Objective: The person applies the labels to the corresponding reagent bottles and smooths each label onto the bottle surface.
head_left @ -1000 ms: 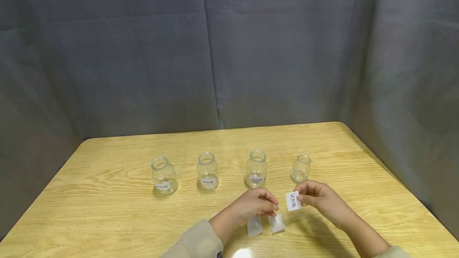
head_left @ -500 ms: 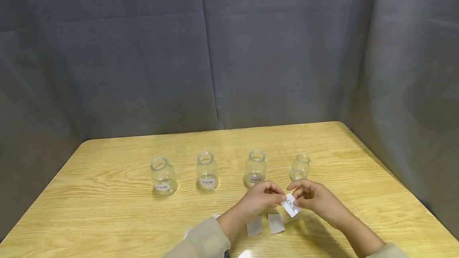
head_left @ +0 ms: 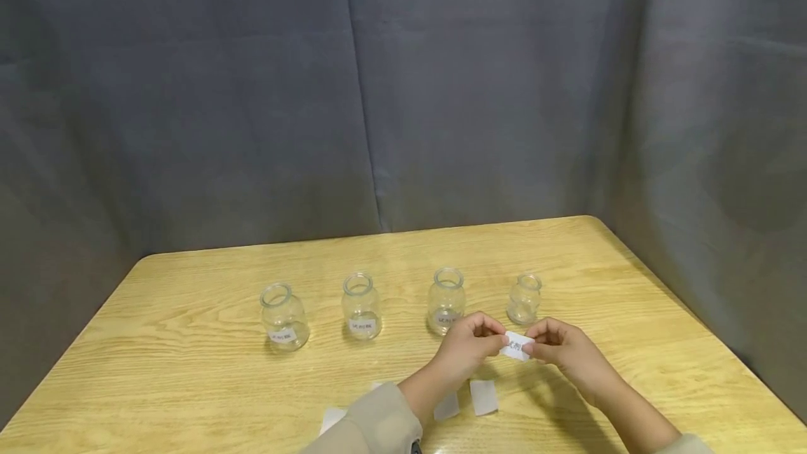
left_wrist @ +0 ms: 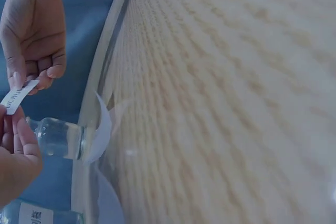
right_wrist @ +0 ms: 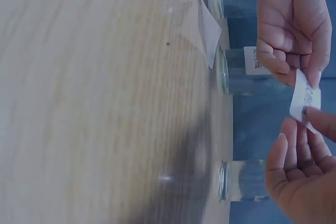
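Observation:
A small white label (head_left: 517,346) with dark handwritten characters is stretched level between both hands, above the table. My left hand (head_left: 468,349) pinches its left end between thumb and fingers. The right end is pinched by my right hand (head_left: 565,352). Just behind the hands stands a small glass jar (head_left: 524,300) with no label showing on its front. A larger glass jar (head_left: 446,303) bearing a similar label is partly covered by the left hand. In the left wrist view, the label (left_wrist: 18,97) spans the gap between the fingertips of both hands.
Two more labelled glass jars, one in the middle (head_left: 362,307) and one at the left (head_left: 284,317), line up on the wooden table (head_left: 189,370). White paper pieces (head_left: 483,398) lie near the front, some partly under the left sleeve (head_left: 378,422). Grey cloth (head_left: 252,90) surrounds the table.
The left hand has moved right and up from over the paper pieces and taken hold of the label's other end. The label has turned from upright to level between both hands.

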Available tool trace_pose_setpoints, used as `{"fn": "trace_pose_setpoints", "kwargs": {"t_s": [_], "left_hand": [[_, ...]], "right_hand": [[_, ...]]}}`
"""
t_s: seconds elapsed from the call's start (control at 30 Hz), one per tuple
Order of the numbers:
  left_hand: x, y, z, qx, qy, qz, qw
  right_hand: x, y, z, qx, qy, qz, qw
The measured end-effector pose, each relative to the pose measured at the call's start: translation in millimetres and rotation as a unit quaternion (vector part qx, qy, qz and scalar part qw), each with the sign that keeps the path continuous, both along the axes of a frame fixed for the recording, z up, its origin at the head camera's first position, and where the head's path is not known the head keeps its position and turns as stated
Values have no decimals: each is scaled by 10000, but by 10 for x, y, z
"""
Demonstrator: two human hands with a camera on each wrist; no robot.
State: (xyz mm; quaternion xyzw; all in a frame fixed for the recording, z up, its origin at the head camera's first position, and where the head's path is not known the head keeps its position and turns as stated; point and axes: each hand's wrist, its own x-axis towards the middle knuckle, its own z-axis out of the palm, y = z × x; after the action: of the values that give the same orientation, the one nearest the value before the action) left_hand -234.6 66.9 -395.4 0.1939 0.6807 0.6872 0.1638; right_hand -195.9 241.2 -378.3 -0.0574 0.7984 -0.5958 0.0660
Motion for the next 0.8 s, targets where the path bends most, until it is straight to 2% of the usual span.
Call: {"fn": "trace_pose_setpoints", "kwargs": {"t_s": [0.17, 0.33, 0.4, 0.6, 0.73, 0.8], "left_hand": [[-21, 85, -9, -62, 118, 48, 9999], [-64, 199, -20, -426, 281, 351, 9981], [-81, 245, -33, -647, 339, 538, 9959], [-136, 293, -65, -1264, 738, 762, 9863], [-167, 365, -94, -1497, 894, 880, 9807], [-186, 408, -111, -1574, 913, 1040, 9778]], "right_hand": [[-32, 46, -27, -150, -184, -353, 9991], [-74, 118, -63, -85, -263, -558, 9981], [-99, 144, -83, 30, -259, -651, 9975], [-209, 197, -113, 475, -202, -737, 9959], [-269, 252, -131, 612, -159, -685, 9956], [-305, 264, -141, 589, -179, -719, 9955]]}}
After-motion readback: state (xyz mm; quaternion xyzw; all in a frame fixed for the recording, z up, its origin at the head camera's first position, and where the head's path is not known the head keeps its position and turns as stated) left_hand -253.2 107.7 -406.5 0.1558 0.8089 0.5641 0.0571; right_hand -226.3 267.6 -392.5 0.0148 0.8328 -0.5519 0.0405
